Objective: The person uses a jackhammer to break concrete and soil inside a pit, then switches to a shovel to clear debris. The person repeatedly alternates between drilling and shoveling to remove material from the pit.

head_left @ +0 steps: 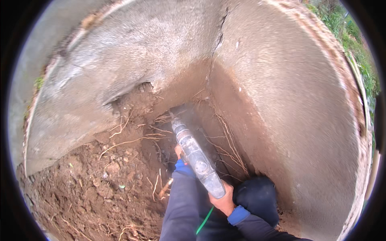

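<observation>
A dusty grey rotary hammer (pixel 197 154) slants across the middle of the view, its chuck end pointing away and slightly left into the corner of a pit. At its rear, my right hand (pixel 224 199) is closed around the handle. My left hand (pixel 179 153) grips it on the left side near the front; most of those fingers are hidden behind the tool body. The tip is close to the dark soil (pixel 185 109) at the foot of the corner, and whether it touches cannot be made out. A green cord (pixel 205 221) runs below the tool.
Rough concrete walls (pixel 297 100) rise on the right and far left, meeting at a cracked corner. Loose brown soil (pixel 96 180) is heaped at the left, with roots (pixel 229 140) sticking out along the pit. My dark-clothed knee (pixel 257 197) is beside my right hand.
</observation>
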A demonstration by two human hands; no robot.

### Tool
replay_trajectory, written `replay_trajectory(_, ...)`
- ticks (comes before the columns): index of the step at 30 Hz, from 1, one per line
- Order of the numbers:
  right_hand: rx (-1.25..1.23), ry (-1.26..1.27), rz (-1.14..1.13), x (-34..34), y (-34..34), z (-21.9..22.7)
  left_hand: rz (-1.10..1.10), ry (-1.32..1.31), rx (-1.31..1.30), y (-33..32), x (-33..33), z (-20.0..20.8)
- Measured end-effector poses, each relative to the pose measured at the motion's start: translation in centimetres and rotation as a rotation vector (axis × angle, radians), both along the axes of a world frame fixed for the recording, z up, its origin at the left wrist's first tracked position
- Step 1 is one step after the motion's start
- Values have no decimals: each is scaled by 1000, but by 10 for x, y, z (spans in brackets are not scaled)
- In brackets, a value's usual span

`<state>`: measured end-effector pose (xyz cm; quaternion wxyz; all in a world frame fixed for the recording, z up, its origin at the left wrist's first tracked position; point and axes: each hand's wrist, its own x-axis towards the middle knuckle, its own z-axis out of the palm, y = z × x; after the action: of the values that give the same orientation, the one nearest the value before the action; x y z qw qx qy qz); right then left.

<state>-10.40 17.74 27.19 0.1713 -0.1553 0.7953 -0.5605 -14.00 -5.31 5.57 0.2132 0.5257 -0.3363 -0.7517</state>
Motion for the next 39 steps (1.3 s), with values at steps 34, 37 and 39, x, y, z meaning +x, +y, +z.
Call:
replay_trajectory(34, 11, 189, 224, 11, 46, 45, -107, 100, 183, 19, 68, -1)
replay_trajectory(37, 16, 264, 210, 14, 46, 40, -88, 84, 161, 13, 77, 3)
replay_trajectory(39, 22, 337, 196, 16, 45, 34, -74, 70, 152, 9, 82, 4)
